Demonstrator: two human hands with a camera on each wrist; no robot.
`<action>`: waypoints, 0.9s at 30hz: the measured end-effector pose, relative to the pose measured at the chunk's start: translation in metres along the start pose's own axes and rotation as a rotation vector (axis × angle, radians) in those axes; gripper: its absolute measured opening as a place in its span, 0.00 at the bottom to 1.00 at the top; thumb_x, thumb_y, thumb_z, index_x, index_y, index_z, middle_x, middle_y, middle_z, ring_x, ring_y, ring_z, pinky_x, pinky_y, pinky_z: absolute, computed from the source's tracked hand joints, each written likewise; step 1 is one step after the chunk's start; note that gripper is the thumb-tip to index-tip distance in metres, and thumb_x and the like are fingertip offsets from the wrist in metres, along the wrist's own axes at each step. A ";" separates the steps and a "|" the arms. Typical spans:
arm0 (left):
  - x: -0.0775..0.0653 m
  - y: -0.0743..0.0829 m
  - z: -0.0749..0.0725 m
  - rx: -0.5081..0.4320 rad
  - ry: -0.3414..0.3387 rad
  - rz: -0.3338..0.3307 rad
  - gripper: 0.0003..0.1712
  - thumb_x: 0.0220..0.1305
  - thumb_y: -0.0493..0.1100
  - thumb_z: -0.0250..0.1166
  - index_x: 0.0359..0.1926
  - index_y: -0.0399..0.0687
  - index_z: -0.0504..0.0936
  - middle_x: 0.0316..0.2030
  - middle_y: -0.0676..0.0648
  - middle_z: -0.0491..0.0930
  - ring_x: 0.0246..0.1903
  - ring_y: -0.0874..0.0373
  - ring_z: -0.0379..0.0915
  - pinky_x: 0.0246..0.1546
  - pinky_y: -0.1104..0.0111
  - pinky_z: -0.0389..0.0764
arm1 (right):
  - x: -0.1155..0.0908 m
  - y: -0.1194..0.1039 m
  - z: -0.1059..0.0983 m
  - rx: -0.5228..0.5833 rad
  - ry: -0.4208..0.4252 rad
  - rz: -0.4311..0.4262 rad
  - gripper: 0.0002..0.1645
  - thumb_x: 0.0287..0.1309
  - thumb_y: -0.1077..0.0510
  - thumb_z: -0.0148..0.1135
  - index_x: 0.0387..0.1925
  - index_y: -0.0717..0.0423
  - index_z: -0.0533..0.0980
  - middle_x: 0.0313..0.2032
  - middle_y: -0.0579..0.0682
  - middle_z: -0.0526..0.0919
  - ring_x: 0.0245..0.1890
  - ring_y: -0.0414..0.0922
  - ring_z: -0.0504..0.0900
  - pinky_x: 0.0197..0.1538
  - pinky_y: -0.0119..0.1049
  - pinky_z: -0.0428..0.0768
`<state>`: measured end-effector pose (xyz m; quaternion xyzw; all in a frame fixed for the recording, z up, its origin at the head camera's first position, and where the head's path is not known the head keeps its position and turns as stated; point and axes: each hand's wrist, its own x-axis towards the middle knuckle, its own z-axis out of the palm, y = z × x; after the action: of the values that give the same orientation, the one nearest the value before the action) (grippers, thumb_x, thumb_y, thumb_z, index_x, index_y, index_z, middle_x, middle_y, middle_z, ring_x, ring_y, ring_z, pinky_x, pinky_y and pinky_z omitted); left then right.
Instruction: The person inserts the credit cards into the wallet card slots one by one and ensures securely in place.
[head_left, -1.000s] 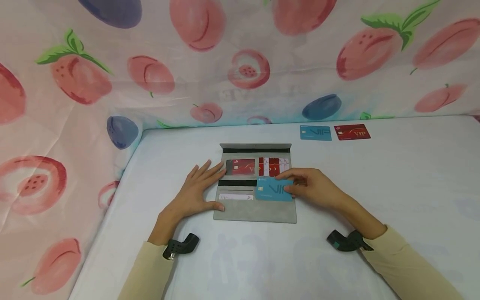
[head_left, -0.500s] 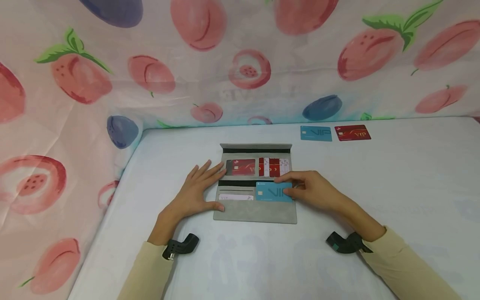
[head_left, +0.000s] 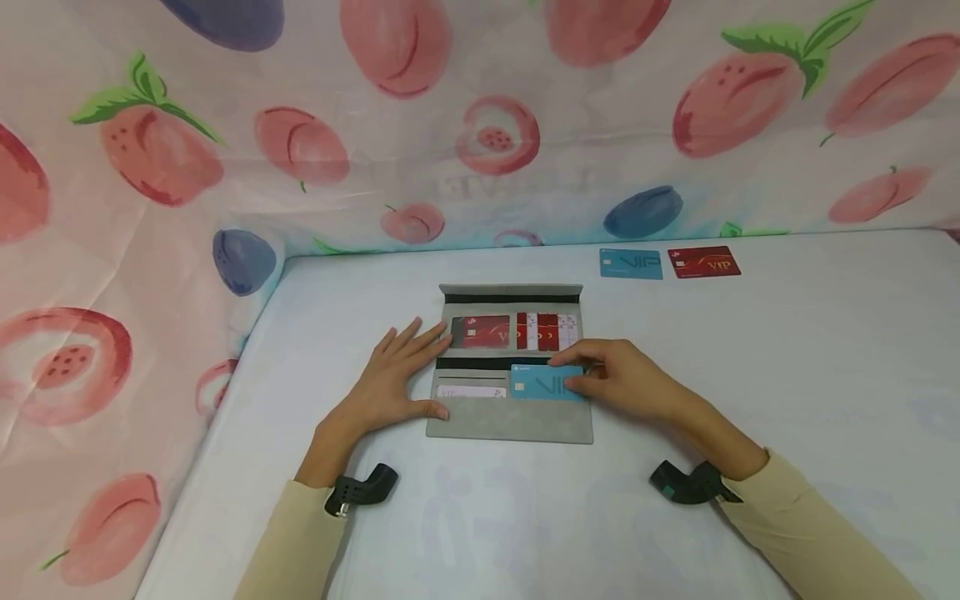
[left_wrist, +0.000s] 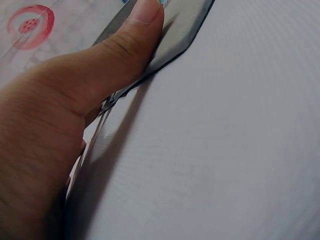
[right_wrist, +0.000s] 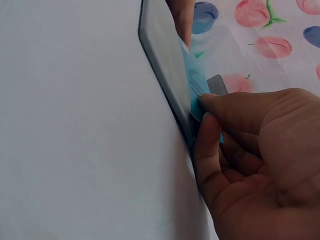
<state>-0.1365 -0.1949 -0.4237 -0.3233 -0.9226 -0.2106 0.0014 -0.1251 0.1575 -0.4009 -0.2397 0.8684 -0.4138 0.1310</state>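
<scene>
A grey wallet [head_left: 510, 427] lies unfolded on the white table, with red cards [head_left: 486, 332] in its upper pockets and a pale card [head_left: 471, 392] in the lower left pocket. My right hand [head_left: 630, 379] pinches a blue VIP card [head_left: 536, 382] by its right end, over the lower right part of the wallet. In the right wrist view, thumb and fingers meet at the edge of the blue card [right_wrist: 196, 80]. My left hand [head_left: 390, 379] rests spread at the wallet's left edge, its thumb [left_wrist: 142, 30] on the grey cover.
Another blue VIP card [head_left: 631, 264] and a red VIP card [head_left: 704, 262] lie side by side at the back of the table, right of the wallet. Behind them hangs a fruit-print cloth [head_left: 315, 208], which also runs along the left side.
The blue card in my right hand has slid slightly down toward the lower pocket, baring the black strip above it. My left hand has stayed in place.
</scene>
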 end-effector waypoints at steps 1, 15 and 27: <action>0.000 0.000 0.000 0.000 0.003 0.001 0.62 0.42 0.83 0.54 0.72 0.50 0.61 0.72 0.50 0.54 0.72 0.45 0.38 0.69 0.48 0.36 | 0.000 0.000 0.000 -0.004 0.001 -0.005 0.18 0.58 0.60 0.67 0.51 0.50 0.80 0.46 0.47 0.81 0.36 0.44 0.76 0.37 0.32 0.79; 0.001 -0.001 0.001 -0.003 0.009 0.002 0.64 0.40 0.86 0.48 0.72 0.50 0.61 0.72 0.49 0.54 0.72 0.45 0.38 0.69 0.48 0.35 | 0.002 -0.001 0.005 -0.045 0.042 -0.061 0.13 0.55 0.59 0.69 0.43 0.55 0.81 0.39 0.46 0.82 0.29 0.42 0.73 0.32 0.29 0.76; 0.000 -0.002 0.002 -0.004 0.006 -0.002 0.64 0.41 0.86 0.48 0.72 0.50 0.61 0.72 0.50 0.54 0.72 0.45 0.37 0.69 0.48 0.35 | 0.001 -0.002 0.006 -0.020 0.008 -0.067 0.11 0.53 0.59 0.71 0.40 0.48 0.81 0.33 0.42 0.76 0.26 0.43 0.71 0.27 0.30 0.70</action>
<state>-0.1377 -0.1955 -0.4263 -0.3219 -0.9224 -0.2134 0.0033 -0.1230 0.1525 -0.4031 -0.2684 0.8644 -0.4104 0.1115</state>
